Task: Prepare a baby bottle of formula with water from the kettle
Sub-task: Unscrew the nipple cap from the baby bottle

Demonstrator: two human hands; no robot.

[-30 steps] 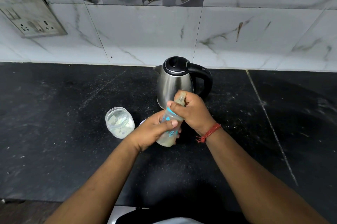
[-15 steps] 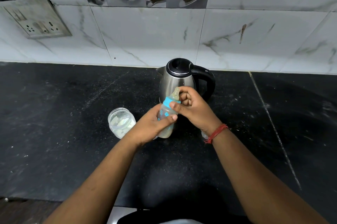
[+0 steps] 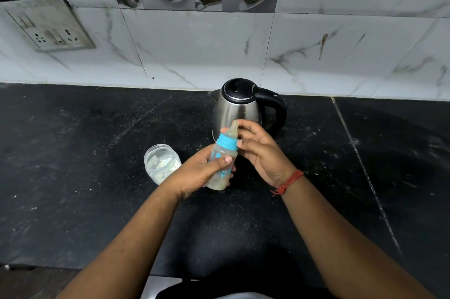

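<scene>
Left hand (image 3: pixel 202 172) wraps the bottle (image 3: pixel 222 164) round its middle, thumb across the front, holding it tilted above the dark counter (image 3: pixel 73 177), top leaning toward the kettle (image 3: pixel 237 111). Right hand (image 3: pixel 260 152) sits at the top, fingers loosely spread beside the blue ring (image 3: pixel 226 141) and the teat (image 3: pixel 232 129); fingertips look to touch them, no firm clasp visible. Cloudy liquid fills the lower part, so this reads as sealing the cap. To do it well: steady the body hard with the left, take the ring, not the soft teat, with the right, and turn until snug. A cross-threaded ring would leak when shaken. The open powder jar (image 3: pixel 162 163) stands just left of the hands, the kettle just behind them.
</scene>
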